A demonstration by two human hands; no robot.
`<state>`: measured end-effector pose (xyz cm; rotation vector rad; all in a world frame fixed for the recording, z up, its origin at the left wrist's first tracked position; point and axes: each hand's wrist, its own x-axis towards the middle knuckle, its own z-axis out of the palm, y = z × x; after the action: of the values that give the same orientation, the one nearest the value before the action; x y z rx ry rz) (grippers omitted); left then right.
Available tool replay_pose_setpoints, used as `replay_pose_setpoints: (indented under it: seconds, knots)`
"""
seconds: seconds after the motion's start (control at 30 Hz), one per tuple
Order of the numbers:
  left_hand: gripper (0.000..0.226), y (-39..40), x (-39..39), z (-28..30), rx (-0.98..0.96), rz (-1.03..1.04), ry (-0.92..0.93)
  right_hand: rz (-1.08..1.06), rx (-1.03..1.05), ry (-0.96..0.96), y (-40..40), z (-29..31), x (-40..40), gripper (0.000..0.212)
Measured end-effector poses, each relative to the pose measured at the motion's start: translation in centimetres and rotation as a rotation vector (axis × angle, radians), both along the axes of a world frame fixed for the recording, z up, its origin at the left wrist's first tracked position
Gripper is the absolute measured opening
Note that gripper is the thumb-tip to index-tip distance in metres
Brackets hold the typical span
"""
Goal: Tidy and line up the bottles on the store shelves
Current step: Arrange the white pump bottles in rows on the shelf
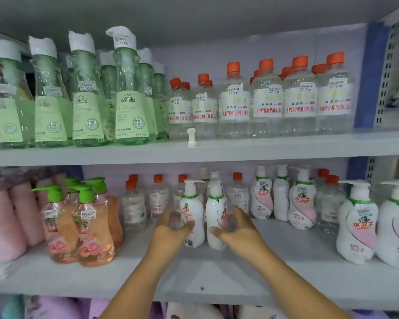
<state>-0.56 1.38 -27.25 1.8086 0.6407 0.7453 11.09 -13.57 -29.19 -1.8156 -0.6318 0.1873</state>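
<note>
currently both hands on lower shelf (274,256), centre. left hand (171,226) curled round a clear bottle (177,217), just left of a white pump bottle (192,217). right hand (236,229) grasps a second clear bottle (232,217) beside another white pump bottle (215,217). both clear bottles blurred, caps hard to tell. upper shelf (194,149): green bottles (88,93) left, orange-capped bottles (267,97) right
</note>
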Motion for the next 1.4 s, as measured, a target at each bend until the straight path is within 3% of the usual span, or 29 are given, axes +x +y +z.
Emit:
replay_pose_setpoints:
  seconds: [0.17,0.33,0.5,0.7,0.9,1.0,1.13,1.23,1.33,1.4]
  knots:
    - [0.051,3.9,3.3,-1.8,0.055,-0.193,0.085,-0.12,0.005,-0.055,3.7,0.4,0.4,0.058]
    - [0.049,4.7,4.9,-2.4,0.085,-0.256,0.092,-0.371,0.023,-0.077,1.3,0.4,1.5,0.055]
    - [0.047,0.8,6.9,-1.9,0.077,-0.402,0.084,-0.672,0.019,-0.098,-4.5,0.8,4.5,0.059]
    - [0.051,-5.0,9.6,-2.3,0.049,-0.451,0.084,-0.817,-0.02,-0.12,-9.3,-0.4,7.3,0.063]
    - [0.057,-9.4,12.0,-1.9,0.072,-0.411,0.076,-0.781,0.024,-0.208,-10.5,-1.0,8.6,0.062]
    - [0.058,-8.8,11.7,-2.4,0.086,-0.421,0.047,-0.792,0.173,-0.341,-10.2,-1.4,5.3,0.064]
    - [0.037,-1.8,10.2,-2.3,0.29,-0.017,-0.151,-0.489,0.378,-0.492,-6.2,0.0,-2.2,0.036]
    - [0.059,3.8,10.0,-2.5,0.336,0.207,-0.117,-0.212,0.29,-0.367,-0.9,-0.1,-2.7,0.035]
    - [0.078,6.3,10.1,-3.2,0.295,0.117,-0.027,-0.221,0.151,-0.213,3.6,-0.2,0.3,0.042]
    - [0.075,6.9,10.0,-3.7,0.223,0.0,-0.079,-0.309,0.104,-0.158,5.3,0.0,3.0,0.039]
